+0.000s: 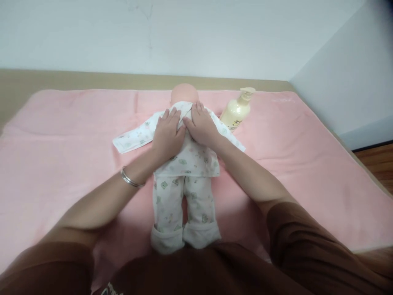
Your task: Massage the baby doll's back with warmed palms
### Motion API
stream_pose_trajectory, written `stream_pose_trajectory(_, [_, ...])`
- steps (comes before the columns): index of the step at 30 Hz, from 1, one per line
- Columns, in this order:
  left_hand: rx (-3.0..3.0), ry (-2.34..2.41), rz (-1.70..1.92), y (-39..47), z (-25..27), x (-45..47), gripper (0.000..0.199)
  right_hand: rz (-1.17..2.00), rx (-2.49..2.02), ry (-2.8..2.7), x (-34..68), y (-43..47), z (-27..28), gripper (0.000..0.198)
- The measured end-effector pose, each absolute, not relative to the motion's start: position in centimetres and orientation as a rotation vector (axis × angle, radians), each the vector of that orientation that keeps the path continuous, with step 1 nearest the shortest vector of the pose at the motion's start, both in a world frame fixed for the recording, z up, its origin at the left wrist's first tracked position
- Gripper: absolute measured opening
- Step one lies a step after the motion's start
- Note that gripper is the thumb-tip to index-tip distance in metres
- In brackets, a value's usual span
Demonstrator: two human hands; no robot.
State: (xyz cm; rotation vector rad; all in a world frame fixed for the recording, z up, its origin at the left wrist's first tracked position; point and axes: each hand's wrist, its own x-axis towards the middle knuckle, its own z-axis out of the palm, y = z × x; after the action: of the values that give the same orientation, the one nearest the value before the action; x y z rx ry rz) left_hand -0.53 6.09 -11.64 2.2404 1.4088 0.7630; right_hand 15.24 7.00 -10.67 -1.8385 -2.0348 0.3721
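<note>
A baby doll [184, 93] lies in the middle of a pink blanket, its bald head towards the wall and no face showing. It wears a white printed top [193, 157] and matching trousers [168, 200] with turned-up cuffs. My left hand [168, 133] rests flat on the upper left of the top, fingers stretched out. Beside it, my right hand [202, 125] lies flat on the upper right, fingers pointing to the doll's head. The two thumbs are close together at the middle. Both sleeves of the top spread out sideways.
A cream pump bottle [238, 108] stands tilted-looking on the blanket [294, 172], right of the doll. Behind the blanket runs the tan table edge [92, 80] against a pale wall [196, 37]. Wooden floor [377, 164] shows at the far right.
</note>
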Motion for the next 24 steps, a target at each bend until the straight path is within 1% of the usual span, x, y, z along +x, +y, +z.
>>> stream_pose_trajectory(9, [2.082,1.416,0.895,9.3,-13.2,-1.9,0.059,0.246,-1.776,-2.145,12.6,2.8,-9.7,0.074])
stream_pose_trajectory(16, [2.126,1.437,0.924,8.6,-13.2,-1.5,0.056,0.292,-1.788,-2.06,14.3,5.7,-10.4,0.066])
stream_pose_trajectory(20, [2.109,1.449,0.927,8.3,-12.9,-1.3,0.055,0.296,-1.858,-2.104,15.3,6.0,-8.8,0.066])
stream_pose_trajectory(24, [2.103,1.434,0.975,8.5,-13.1,-1.3,0.052,0.138,-1.82,-2.177,14.4,4.4,-7.0,0.059])
